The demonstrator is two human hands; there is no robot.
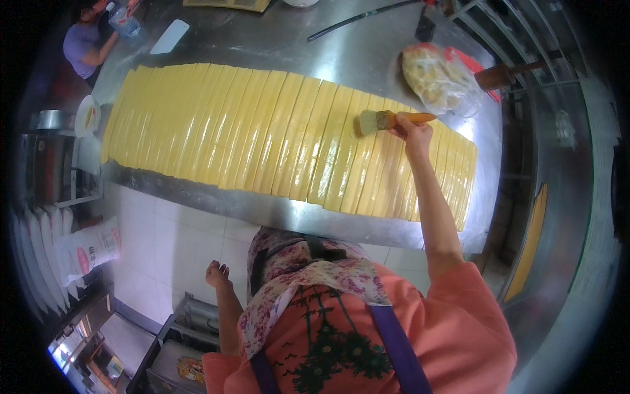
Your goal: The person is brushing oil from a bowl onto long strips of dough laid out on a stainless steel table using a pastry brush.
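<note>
My right hand (pixel 413 134) grips the orange wooden handle of a pastry brush (pixel 377 123). The brush's pale bristles point left and lie against the yellow dough strips (pixel 249 131). Cut side by side, these strips form a long sheet across the metal table, and much of their surface shines as if wet. My left hand (pixel 217 274) hangs off the table's near side, holding nothing, its fingers loosely bent and slightly apart.
On the steel table (pixel 230 33), a clear plastic bag of pale lumps (pixel 438 77) lies behind my right hand. Farther back are a white scraper (pixel 170 37) and a dark rod (pixel 357 21). A bowl (pixel 87 116) sits at the left end. Another person (pixel 85 49) stands far left, beside a bottle (pixel 123 21).
</note>
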